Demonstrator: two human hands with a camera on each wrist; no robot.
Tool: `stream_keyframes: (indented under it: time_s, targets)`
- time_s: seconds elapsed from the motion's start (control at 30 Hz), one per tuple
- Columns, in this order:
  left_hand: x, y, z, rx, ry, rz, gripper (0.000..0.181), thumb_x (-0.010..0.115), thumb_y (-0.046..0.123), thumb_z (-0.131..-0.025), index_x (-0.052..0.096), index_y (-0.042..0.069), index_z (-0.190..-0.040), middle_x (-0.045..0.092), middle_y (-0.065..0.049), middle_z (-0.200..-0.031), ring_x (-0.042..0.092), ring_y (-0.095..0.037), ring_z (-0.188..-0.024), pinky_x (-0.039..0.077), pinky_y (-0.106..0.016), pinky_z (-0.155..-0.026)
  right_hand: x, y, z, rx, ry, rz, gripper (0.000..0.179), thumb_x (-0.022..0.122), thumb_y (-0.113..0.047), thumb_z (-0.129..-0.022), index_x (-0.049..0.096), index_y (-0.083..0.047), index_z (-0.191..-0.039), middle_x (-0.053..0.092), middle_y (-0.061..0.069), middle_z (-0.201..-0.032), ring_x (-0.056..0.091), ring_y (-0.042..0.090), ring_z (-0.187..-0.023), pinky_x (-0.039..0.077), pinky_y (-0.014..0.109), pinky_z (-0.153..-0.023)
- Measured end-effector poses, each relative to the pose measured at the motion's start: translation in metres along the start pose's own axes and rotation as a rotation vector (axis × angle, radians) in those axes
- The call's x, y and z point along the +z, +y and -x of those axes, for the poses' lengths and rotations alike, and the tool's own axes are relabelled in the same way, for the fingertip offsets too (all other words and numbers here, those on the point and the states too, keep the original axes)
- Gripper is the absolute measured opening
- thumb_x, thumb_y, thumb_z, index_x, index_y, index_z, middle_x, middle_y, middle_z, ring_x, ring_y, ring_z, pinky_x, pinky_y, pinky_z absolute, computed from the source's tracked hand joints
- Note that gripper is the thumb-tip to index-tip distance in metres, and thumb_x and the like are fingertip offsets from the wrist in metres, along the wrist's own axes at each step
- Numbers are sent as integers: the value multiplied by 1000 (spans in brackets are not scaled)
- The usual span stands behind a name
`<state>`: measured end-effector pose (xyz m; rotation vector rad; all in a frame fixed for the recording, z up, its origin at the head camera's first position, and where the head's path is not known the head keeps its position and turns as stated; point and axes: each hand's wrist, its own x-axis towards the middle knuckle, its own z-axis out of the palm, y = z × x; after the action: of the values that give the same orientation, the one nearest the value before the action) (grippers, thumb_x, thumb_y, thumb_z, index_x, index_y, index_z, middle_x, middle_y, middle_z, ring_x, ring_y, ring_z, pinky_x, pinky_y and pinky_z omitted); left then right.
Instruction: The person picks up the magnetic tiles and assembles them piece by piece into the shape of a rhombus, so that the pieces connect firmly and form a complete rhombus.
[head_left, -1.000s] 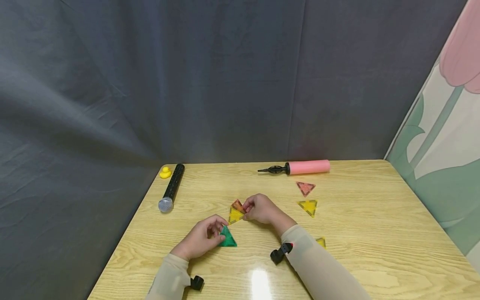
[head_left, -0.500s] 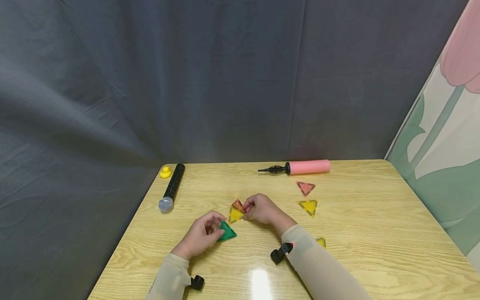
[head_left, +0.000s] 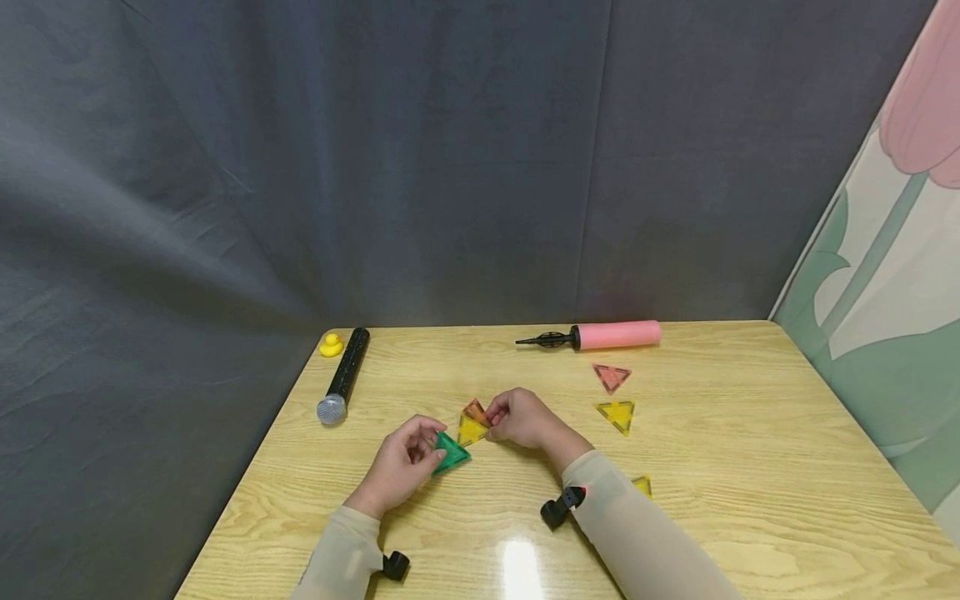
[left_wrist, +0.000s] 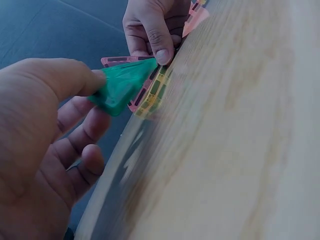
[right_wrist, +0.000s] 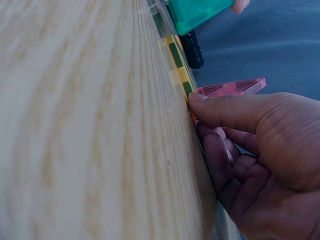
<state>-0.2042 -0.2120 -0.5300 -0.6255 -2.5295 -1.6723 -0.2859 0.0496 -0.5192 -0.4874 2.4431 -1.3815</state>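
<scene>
My left hand (head_left: pixel 401 467) pinches a green triangular magnetic tile (head_left: pixel 452 452) between thumb and fingers. In the left wrist view, the green tile (left_wrist: pixel 122 87) is tilted up off the table, overlapping the tiles behind it. Just beyond it, a yellow triangular tile (head_left: pixel 470 430) lies flat. Against its far side a red-orange triangular tile (head_left: pixel 475 410) leans up, as the right wrist view shows of the red tile (right_wrist: pixel 240 88). With thumb and fingertips, my right hand (head_left: pixel 525 419) pinches these two tiles at their right corner; its fingers partly hide the red one.
On the right of the table (head_left: pixel 750 433) lie a red triangular tile (head_left: pixel 612 377) and a yellow one (head_left: pixel 618 416). Another yellow tile (head_left: pixel 642 484) is partly under the right sleeve. A pink hand pump (head_left: pixel 617 335), a microphone (head_left: pixel 347 371) and a rubber duck (head_left: pixel 331 345) sit farther back.
My left hand has turned the green tile and moved it away from me, closer to the yellow tile. My right hand has stayed in place on the yellow and red tiles.
</scene>
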Motion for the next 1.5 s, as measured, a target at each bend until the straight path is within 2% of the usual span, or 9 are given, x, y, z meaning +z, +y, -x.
stream_keyframes:
  time_s: [0.17,0.33,0.7,1.0,1.33,1.5]
  targets:
    - [0,2,-2,-1,51,17,33,74,2,-97,64,5,-127,65,-9,-102,57,-19,-70,46,-25,-61,0,0,0,0,5,-7,19,90,-2,-80,77,-11,-90,66,0,-82,61,14,-78,51,30,-71]
    - [0,2,-5,-28,98,-9,31,74,6,-98,65,6,-128,65,-7,-105,58,-20,-68,46,-26,-61,0,-1,0,1,1,3,19,90,-2,-80,77,-11,-90,66,0,-82,61,14,-78,51,30,-72]
    - [-3,2,-11,-30,210,-54,35,76,7,-97,67,8,-131,66,-4,-104,58,-19,-67,47,-26,-60,1,0,-1,-6,-5,-4,19,89,-1,-80,76,-9,-90,66,1,-82,60,15,-77,51,30,-72]
    - [-1,2,-17,-52,264,-106,42,76,6,-97,65,11,-137,65,-1,-106,60,-18,-69,49,-27,-59,3,2,-1,-7,-6,-4,18,89,-2,-81,76,-9,-91,66,2,-83,60,16,-78,51,31,-73]
    - [1,-1,-25,-87,334,-152,36,79,8,-95,71,9,-130,70,4,-103,59,-17,-68,48,-26,-56,2,4,-2,-15,-1,3,19,90,-4,-80,76,-10,-91,65,2,-83,60,16,-78,51,31,-72]
    - [2,-1,-29,-109,342,-172,34,81,12,-94,73,10,-127,72,5,-101,61,-17,-69,49,-27,-54,1,3,-2,-16,1,-2,19,90,-3,-80,76,-10,-91,66,2,-83,60,16,-78,51,31,-73]
